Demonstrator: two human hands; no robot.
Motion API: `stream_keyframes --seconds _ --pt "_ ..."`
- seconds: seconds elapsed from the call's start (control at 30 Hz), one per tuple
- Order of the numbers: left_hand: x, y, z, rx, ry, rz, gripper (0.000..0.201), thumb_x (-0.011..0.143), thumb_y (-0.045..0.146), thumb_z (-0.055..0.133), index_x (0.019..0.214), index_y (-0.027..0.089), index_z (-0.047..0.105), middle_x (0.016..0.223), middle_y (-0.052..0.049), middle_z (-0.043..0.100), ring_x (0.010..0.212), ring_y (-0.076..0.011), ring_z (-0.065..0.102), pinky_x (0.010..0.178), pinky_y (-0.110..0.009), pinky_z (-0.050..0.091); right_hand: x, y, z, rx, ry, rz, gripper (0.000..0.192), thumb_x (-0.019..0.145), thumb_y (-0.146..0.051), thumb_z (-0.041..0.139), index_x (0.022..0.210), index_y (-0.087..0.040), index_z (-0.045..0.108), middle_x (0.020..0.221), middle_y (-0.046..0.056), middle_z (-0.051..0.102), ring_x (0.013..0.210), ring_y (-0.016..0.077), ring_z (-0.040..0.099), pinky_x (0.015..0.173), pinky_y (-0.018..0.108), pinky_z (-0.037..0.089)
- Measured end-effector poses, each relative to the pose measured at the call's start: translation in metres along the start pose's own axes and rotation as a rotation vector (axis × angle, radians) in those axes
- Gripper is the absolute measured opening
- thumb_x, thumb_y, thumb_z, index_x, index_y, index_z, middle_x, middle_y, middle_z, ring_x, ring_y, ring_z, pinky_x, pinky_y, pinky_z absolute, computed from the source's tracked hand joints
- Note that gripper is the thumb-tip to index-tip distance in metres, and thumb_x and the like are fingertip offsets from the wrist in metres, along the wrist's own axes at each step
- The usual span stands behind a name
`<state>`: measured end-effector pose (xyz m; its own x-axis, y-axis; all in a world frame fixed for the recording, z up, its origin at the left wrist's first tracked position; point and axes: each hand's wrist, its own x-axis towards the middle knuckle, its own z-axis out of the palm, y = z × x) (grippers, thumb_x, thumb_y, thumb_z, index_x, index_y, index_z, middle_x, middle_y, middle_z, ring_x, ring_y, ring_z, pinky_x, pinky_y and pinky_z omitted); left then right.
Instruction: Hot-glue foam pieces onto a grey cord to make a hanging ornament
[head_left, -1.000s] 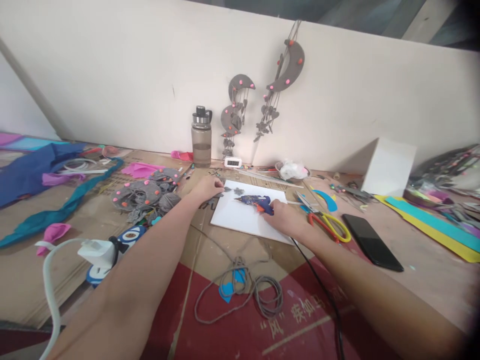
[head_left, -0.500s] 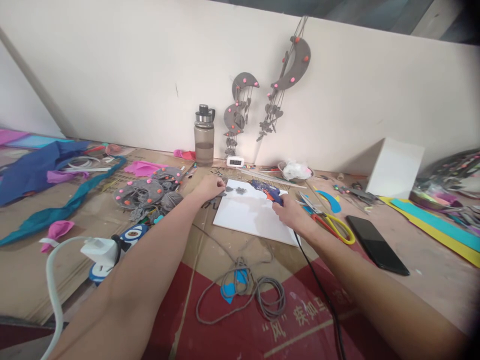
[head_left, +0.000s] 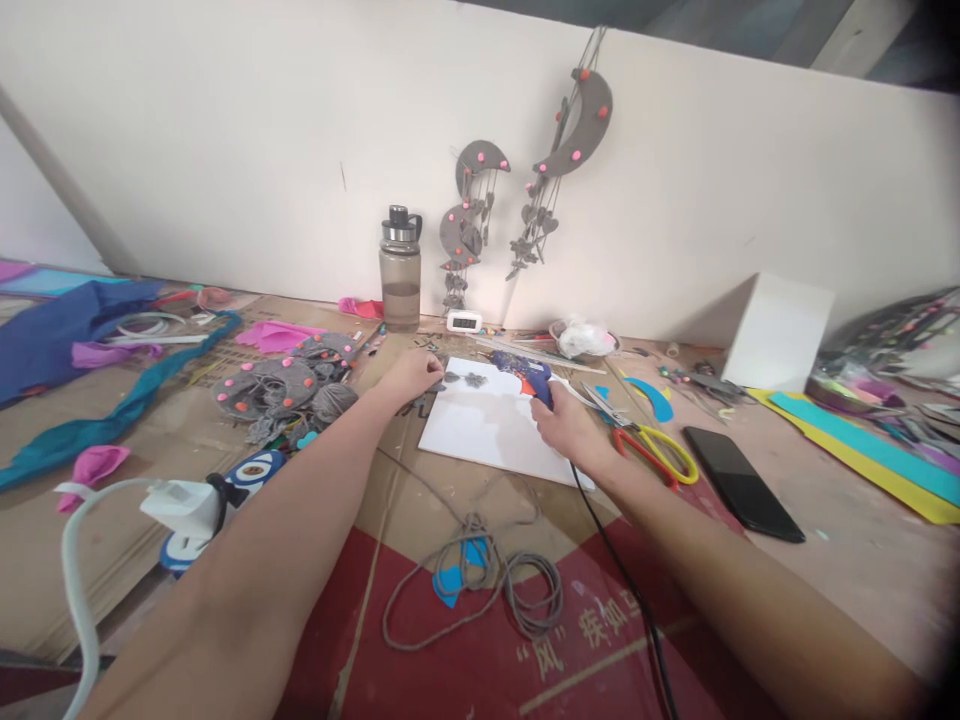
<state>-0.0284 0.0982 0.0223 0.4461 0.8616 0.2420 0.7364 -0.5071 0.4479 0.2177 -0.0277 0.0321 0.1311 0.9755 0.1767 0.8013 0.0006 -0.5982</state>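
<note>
My right hand point(head_left: 564, 420) is wrapped round the handle of a blue glue gun point(head_left: 528, 374) with an orange trigger; its nozzle points left. A black cord runs from the gun down toward me. Beneath both lies a white board point(head_left: 480, 432). My left hand point(head_left: 417, 374) is at the board's left edge with fingers pinched together; what they hold, if anything, is too small to make out. Small grey felt cutouts point(head_left: 474, 380) lie on the board right beside those fingertips. Nearer me, grey cord point(head_left: 534, 600) lies loosely coiled over blue scraps point(head_left: 448, 585).
Right of the board are scissors point(head_left: 664, 452) and a black phone point(head_left: 739, 485). A water bottle point(head_left: 400, 275) and a small clock point(head_left: 464, 322) stand by the wall, under hanging grey moon ornaments point(head_left: 589, 125). A white plug point(head_left: 184, 505) sits at left, near felt pieces point(head_left: 266, 388).
The view has shifted slightly, moving everything a little left. The glue gun's tip is slightly closer to the felt cutouts. My left hand stays pinched at the board's edge.
</note>
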Motion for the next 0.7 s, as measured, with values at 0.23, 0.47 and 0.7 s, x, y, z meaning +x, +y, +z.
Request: stream_keyframes --seconds 0.23,0.47,0.7 --pt "0.001 0.001 -0.001 -0.019 0.003 0.005 0.018 0.073 0.017 0.055 0.071 0.012 0.073 0.079 -0.007 0.073 0.067 -0.0141 0.06 0.06 -0.022 0.038 -0.008 -0.009 0.0 -0.122 0.06 -0.101 0.027 0.087 -0.036 0.039 0.104 -0.017 0.049 0.098 0.014 0.064 0.089 0.0252 0.059 0.077 0.035 0.045" --pt "0.0 0.0 0.001 -0.022 0.013 0.003 0.019 0.074 0.018 0.055 0.064 0.014 0.071 0.065 -0.003 0.069 0.061 -0.0131 0.055 0.057 -0.022 0.036 0.01 -0.034 -0.025 -0.024 0.199 -0.169 0.026 0.086 -0.035 0.04 0.102 -0.017 0.049 0.097 0.013 0.062 0.087 0.0257 0.058 0.08 0.038 0.045" --pt "0.001 -0.003 0.004 -0.049 0.047 -0.022 0.016 0.073 0.017 0.058 0.07 0.015 0.073 0.075 -0.005 0.072 0.068 -0.0149 0.06 0.062 -0.022 0.04 0.04 -0.057 -0.054 -0.032 0.322 -0.174 0.027 0.086 -0.036 0.044 0.104 -0.017 0.047 0.088 0.011 0.062 0.078 0.0248 0.056 0.075 0.039 0.045"
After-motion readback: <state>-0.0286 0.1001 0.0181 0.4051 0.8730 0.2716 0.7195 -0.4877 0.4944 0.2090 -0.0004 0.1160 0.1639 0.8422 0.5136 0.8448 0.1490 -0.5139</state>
